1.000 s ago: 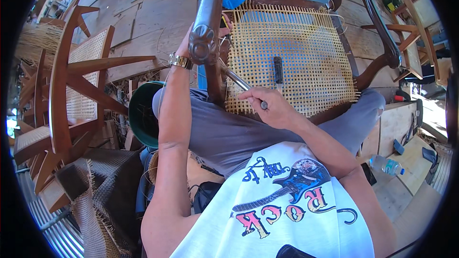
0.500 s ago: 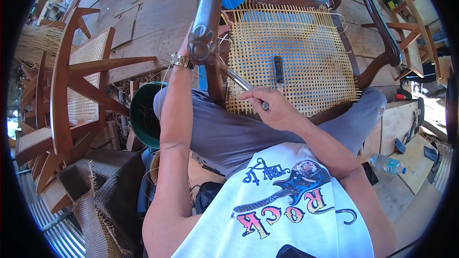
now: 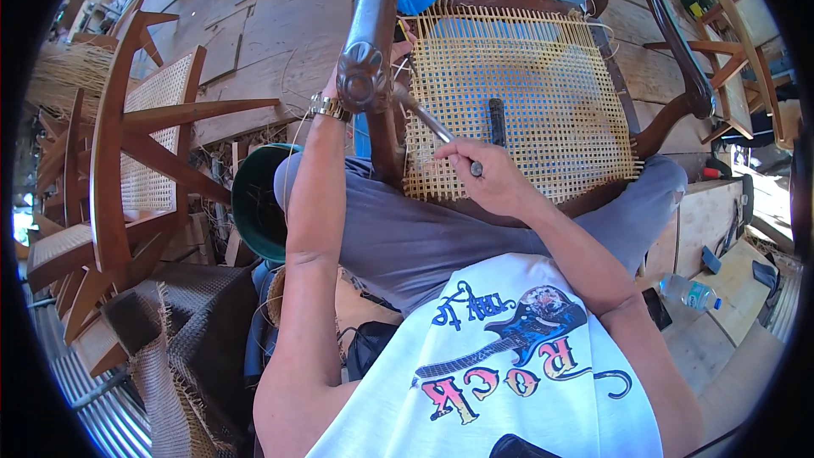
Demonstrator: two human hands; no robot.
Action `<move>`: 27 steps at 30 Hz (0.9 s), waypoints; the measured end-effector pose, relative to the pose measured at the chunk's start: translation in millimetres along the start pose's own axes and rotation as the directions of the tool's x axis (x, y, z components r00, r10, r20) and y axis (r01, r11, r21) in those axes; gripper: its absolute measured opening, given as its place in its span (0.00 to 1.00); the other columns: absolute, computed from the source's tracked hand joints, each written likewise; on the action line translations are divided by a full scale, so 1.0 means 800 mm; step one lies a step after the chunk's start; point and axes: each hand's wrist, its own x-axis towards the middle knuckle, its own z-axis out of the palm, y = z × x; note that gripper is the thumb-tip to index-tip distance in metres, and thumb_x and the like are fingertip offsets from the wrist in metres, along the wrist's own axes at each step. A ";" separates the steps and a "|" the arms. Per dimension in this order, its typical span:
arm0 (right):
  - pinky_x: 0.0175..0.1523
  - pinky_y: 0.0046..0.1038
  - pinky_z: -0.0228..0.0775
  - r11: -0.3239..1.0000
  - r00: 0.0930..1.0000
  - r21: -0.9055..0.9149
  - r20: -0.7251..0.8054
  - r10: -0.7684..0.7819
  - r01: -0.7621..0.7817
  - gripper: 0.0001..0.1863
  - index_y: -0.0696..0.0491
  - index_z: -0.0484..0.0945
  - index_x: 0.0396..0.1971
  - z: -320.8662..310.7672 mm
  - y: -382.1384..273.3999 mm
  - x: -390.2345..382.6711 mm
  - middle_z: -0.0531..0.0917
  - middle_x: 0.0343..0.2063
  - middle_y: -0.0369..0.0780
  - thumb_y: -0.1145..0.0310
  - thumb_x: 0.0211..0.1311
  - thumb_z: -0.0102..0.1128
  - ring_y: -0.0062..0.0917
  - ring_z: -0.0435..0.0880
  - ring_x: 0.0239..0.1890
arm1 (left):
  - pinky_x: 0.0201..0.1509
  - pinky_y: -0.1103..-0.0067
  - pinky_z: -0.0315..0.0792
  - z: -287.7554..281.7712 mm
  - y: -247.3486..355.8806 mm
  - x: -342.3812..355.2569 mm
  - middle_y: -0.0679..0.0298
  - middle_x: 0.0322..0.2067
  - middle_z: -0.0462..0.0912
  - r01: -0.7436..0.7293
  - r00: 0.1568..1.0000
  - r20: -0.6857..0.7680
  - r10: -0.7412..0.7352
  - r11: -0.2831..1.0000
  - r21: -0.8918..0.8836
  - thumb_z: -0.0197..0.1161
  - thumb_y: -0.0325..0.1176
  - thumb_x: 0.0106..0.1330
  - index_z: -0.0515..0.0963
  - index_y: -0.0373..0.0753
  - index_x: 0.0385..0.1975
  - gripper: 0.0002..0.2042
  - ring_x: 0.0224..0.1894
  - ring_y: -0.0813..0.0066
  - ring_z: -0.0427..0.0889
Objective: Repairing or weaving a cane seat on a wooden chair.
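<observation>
Right grip [image 3: 490, 174]: wrapped round the hammer [image 3: 440, 129], at the left edge of the cane [image 3: 551, 76].
Left grip [image 3: 402, 48]: part-hidden by the post [image 3: 365, 76]; hold cannot be told.
Strokes: best kept short.

Bright daylight — glare far right, black corners

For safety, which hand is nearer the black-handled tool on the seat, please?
Right: the right hand is close beside the tool; the left hand is farther, near the cane seat's left edge.
</observation>
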 end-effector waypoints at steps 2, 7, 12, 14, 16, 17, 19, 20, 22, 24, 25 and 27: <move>0.47 0.28 0.73 1.000 0.998 0.023 0.054 -0.017 0.015 0.11 0.57 0.80 0.43 -0.007 0.000 0.004 0.84 0.37 0.44 0.76 0.68 0.49 0.29 0.82 0.38 | 0.52 0.76 0.76 -0.002 0.000 -0.001 0.65 0.36 0.85 0.003 1.000 0.002 -0.003 1.000 0.000 0.68 0.26 0.63 0.77 0.38 0.42 0.10 0.41 0.76 0.83; 0.44 0.24 0.72 0.999 0.997 -0.038 -0.078 0.023 -0.026 0.10 0.56 0.81 0.44 -0.006 0.000 0.012 0.84 0.35 0.40 0.77 0.69 0.50 0.22 0.79 0.34 | 0.51 0.77 0.76 -0.001 0.002 -0.001 0.66 0.35 0.84 0.008 1.000 0.008 -0.008 1.000 -0.002 0.68 0.26 0.63 0.78 0.38 0.41 0.09 0.41 0.78 0.82; 0.45 0.25 0.72 0.999 0.998 0.036 0.060 -0.007 0.005 0.10 0.56 0.81 0.43 -0.008 -0.004 0.004 0.84 0.35 0.41 0.75 0.69 0.50 0.23 0.80 0.37 | 0.51 0.78 0.75 0.020 0.010 -0.011 0.67 0.36 0.83 -0.044 0.999 0.008 0.043 0.987 0.156 0.67 0.26 0.63 0.77 0.38 0.41 0.09 0.41 0.79 0.82; 0.46 0.28 0.73 1.000 0.997 0.030 0.073 0.003 -0.005 0.10 0.56 0.80 0.43 -0.009 -0.010 0.006 0.85 0.36 0.43 0.75 0.69 0.50 0.28 0.83 0.38 | 0.51 0.79 0.75 0.030 0.016 -0.016 0.67 0.36 0.83 -0.103 0.994 0.003 0.107 0.943 0.315 0.67 0.25 0.63 0.77 0.38 0.42 0.09 0.42 0.79 0.81; 0.46 0.31 0.74 1.000 0.996 0.025 0.084 0.013 -0.015 0.10 0.57 0.80 0.43 -0.007 -0.008 0.007 0.85 0.37 0.45 0.74 0.68 0.50 0.33 0.85 0.40 | 0.51 0.79 0.75 0.038 0.020 -0.019 0.67 0.36 0.82 -0.156 0.985 0.012 0.170 0.871 0.467 0.67 0.24 0.64 0.76 0.38 0.42 0.09 0.42 0.79 0.81; 0.46 0.28 0.73 1.000 0.999 0.015 0.046 0.006 -0.007 0.10 0.57 0.80 0.43 -0.003 -0.001 0.009 0.85 0.36 0.43 0.74 0.69 0.50 0.29 0.83 0.39 | 0.51 0.80 0.75 0.042 0.021 -0.020 0.68 0.36 0.82 -0.180 0.980 0.022 0.200 0.824 0.537 0.66 0.24 0.64 0.76 0.38 0.42 0.09 0.42 0.79 0.81; 0.47 0.26 0.72 1.000 1.000 0.005 0.013 -0.006 0.006 0.10 0.57 0.80 0.44 -0.003 0.001 0.013 0.84 0.35 0.41 0.75 0.69 0.50 0.24 0.81 0.37 | 0.51 0.80 0.75 0.046 0.022 -0.021 0.68 0.36 0.82 -0.201 0.972 0.029 0.231 0.769 0.606 0.66 0.24 0.64 0.76 0.38 0.42 0.09 0.42 0.79 0.81; 0.47 0.25 0.72 1.000 0.998 0.018 0.064 -0.027 0.025 0.10 0.57 0.80 0.43 -0.007 -0.002 0.015 0.84 0.35 0.41 0.75 0.69 0.50 0.24 0.81 0.37 | 0.52 0.79 0.75 0.045 0.022 -0.021 0.67 0.37 0.82 -0.191 0.974 0.016 0.225 0.785 0.589 0.66 0.24 0.65 0.75 0.37 0.44 0.10 0.43 0.79 0.81; 0.47 0.25 0.72 0.999 0.995 0.021 0.091 -0.029 0.027 0.10 0.57 0.80 0.43 -0.014 0.003 0.014 0.84 0.36 0.41 0.75 0.69 0.50 0.24 0.81 0.37 | 0.54 0.78 0.76 0.088 0.063 -0.027 0.66 0.38 0.82 -0.277 0.961 0.112 0.254 0.852 0.445 0.65 0.26 0.66 0.73 0.37 0.46 0.12 0.44 0.79 0.81; 0.46 0.25 0.71 0.999 0.993 0.024 -0.113 0.035 -0.033 0.10 0.58 0.80 0.43 -0.007 0.002 0.012 0.84 0.35 0.41 0.75 0.69 0.50 0.24 0.80 0.37 | 0.53 0.78 0.76 0.085 0.064 -0.029 0.66 0.38 0.82 -0.247 0.968 0.074 0.241 0.851 0.463 0.65 0.26 0.66 0.73 0.36 0.46 0.12 0.44 0.79 0.81; 0.46 0.25 0.71 0.999 0.993 0.023 -0.113 0.034 -0.031 0.10 0.58 0.80 0.43 -0.005 0.002 0.010 0.84 0.35 0.41 0.75 0.69 0.50 0.24 0.80 0.37 | 0.52 0.78 0.77 0.082 0.061 -0.027 0.65 0.38 0.82 -0.216 0.974 0.042 0.223 0.852 0.478 0.65 0.26 0.66 0.73 0.36 0.46 0.12 0.44 0.79 0.81; 0.44 0.24 0.71 0.999 0.993 0.019 -0.120 -0.024 0.026 0.10 0.58 0.80 0.43 -0.001 0.002 0.006 0.83 0.34 0.40 0.75 0.70 0.49 0.23 0.79 0.36 | 0.51 0.78 0.78 0.057 0.039 -0.022 0.66 0.38 0.81 -0.101 0.990 -0.031 0.135 0.859 0.501 0.65 0.26 0.66 0.73 0.36 0.47 0.12 0.44 0.79 0.81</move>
